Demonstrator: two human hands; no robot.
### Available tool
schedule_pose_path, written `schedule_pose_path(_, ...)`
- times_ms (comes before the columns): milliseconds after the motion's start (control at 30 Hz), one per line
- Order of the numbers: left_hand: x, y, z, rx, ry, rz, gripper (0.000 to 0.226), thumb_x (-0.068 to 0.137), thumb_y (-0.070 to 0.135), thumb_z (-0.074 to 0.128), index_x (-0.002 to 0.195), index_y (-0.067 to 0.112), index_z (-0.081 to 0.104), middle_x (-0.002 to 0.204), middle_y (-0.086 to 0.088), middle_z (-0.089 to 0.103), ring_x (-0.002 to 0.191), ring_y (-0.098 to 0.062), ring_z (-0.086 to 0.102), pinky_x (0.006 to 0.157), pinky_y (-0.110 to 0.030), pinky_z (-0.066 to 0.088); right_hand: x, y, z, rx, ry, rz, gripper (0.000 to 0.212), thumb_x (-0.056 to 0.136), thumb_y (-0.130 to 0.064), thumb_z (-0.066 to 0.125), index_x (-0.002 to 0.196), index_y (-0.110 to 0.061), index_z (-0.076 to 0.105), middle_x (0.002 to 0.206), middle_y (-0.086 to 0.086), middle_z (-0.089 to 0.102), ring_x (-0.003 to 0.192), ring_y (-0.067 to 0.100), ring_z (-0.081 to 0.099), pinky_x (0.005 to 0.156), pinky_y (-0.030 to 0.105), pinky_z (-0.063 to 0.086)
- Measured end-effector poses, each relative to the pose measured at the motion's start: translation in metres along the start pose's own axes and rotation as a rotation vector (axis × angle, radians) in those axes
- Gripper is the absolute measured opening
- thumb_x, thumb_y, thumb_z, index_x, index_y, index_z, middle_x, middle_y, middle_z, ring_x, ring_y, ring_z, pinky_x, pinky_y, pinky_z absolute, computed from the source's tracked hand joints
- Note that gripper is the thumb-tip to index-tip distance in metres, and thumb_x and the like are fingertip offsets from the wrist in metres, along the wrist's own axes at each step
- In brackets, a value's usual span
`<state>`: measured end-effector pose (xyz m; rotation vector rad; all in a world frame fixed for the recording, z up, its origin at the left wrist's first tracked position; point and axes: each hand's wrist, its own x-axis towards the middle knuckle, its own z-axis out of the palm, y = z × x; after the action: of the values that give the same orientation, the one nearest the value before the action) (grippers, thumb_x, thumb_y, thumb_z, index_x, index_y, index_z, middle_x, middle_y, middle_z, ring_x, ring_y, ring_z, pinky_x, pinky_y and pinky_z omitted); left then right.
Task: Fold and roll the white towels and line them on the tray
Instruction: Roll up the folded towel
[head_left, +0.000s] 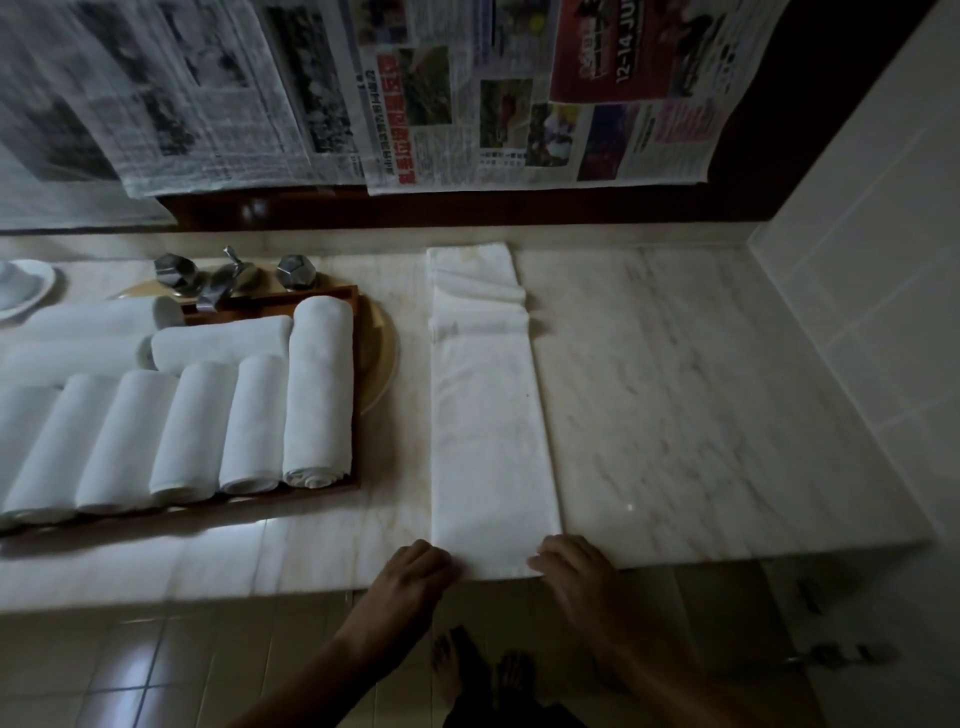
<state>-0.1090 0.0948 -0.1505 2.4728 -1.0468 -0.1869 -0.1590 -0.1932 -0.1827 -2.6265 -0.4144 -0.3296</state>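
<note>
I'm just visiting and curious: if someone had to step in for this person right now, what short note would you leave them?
Left hand: pinches the near left corner of the long towel.
Right hand: seems to pinch its near right corner; the picture is blurred.
Towel: folded into a strip, flat on the counter, far end rumpled.
Done: several rolled towels lined on the tray at left.
Left: roll this strip and set it on the tray.

Dim, grainy wide-angle shot, corners falling dark.
One glare patch on pale marble countertop (249, 535); grey printed newspaper sheets (156, 104) top-L soft; left hand (415, 571) & right hand (571, 566) motion-blurred.
</note>
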Motion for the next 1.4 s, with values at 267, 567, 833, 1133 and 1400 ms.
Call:
schedule_pose_path(267,0.009,0.013,-0.021,-0.153,0.093,-0.347,0.015,0.094,0.014,0.071,0.100,0.028,0.072,0.092,0.016,0.070,0.081,0.000,0.061,0.071,-0.009,0.042,0.029,0.001,-0.032,0.235,-0.162,0.343,0.015,0.087,-0.039,0.072,0.097,-0.029,0.078,0.089,-0.019,0.068,0.086,-0.002,0.054,0.078,0.022,0.047)
schedule_pose_path(567,0.039,0.016,-0.037,-0.355,0.086,-0.738,0.013,0.086,0.015,0.077,0.095,0.024,0.082,0.084,0.012,0.071,0.072,0.007,0.060,0.059,0.003,0.037,0.055,-0.008,-0.048,0.170,-0.301,0.568,0.024,0.083,-0.046,0.079,0.099,-0.033,0.068,0.095,-0.014,0.072,0.090,0.006,0.063,0.086,0.031,0.054)
schedule_pose_path(833,0.050,0.041,-0.015,-0.020,0.109,-0.553,0.025,0.084,0.002,0.069,0.094,0.022,0.059,0.098,0.003,0.052,0.079,-0.013,0.053,0.062,-0.019,0.045,0.059,-0.039,-0.036,-0.019,-0.290,0.159,0.030,0.088,-0.001,0.063,0.106,-0.025,0.061,0.111,-0.004,0.051,0.101,0.016,0.050,0.076,0.029,0.046)
schedule_pose_path(1133,0.028,0.037,0.003,0.293,0.003,-0.113,0.045,0.049,0.009,0.084,0.088,0.018,0.061,0.087,0.001,0.055,0.075,-0.016,0.048,0.056,-0.029,0.046,0.037,-0.029,-0.028,-0.071,-0.264,-0.049,0.031,0.082,-0.016,0.040,0.101,-0.022,0.065,0.101,-0.002,0.057,0.090,0.020,0.052,0.071,0.035,0.051)
schedule_pose_path(1400,0.024,0.025,-0.006,0.384,-0.039,0.030,0.028,0.069,0.016,0.060,0.096,0.020,0.064,0.095,0.002,0.059,0.082,-0.017,0.050,0.067,-0.031,0.050,0.035,-0.025,-0.032,-0.102,-0.239,-0.114,0.043,0.078,-0.012,0.042,0.111,-0.020,0.068,0.109,-0.003,0.064,0.092,0.018,0.059,0.073,0.026,0.053)
